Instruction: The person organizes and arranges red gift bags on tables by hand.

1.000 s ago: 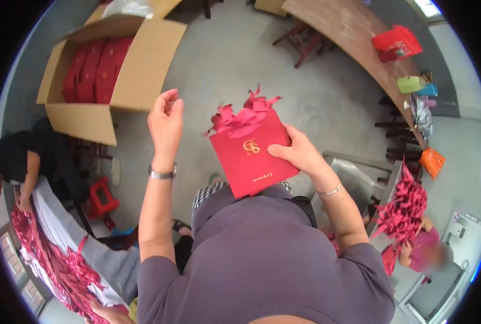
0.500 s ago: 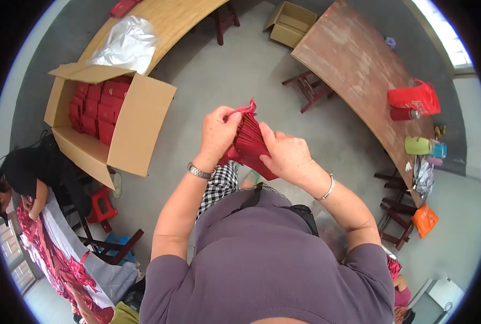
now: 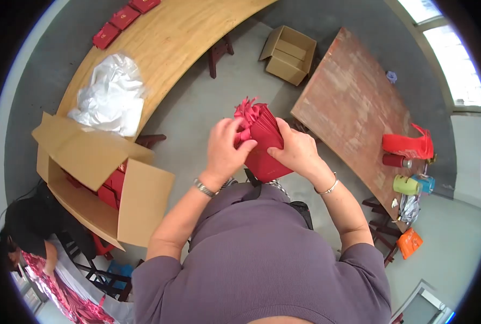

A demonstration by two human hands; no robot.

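A fanned stack of thin, dark red packets (image 3: 266, 154) with pinkish-red ribbons (image 3: 249, 112) bunched along its upper left edge is held in front of my waist. My left hand (image 3: 225, 147), wearing a metal watch on the wrist, has its fingers curled at the ribbons, the thumb toward the stack. On the other side, my right hand (image 3: 301, 150) grips the stack's right edge, thumb on its near face and fingers behind. A bangle circles that wrist. The backs of the packets are hidden.
At left stands an open carton (image 3: 146, 202) of red packets. Plastic sheeting (image 3: 111, 97) and red packets (image 3: 124, 17) lie on the curved-looking wooden table (image 3: 181, 38). A worn table (image 3: 348, 92) carries a red bag (image 3: 408, 146). A co-worker (image 3: 32, 221) bends over red material at lower left.
The view has tilted upward, so surroundings sit lower in the picture. The stack has turned, showing more of its broad face, and my left hand has moved from the ribbon tip down beside the bunch.
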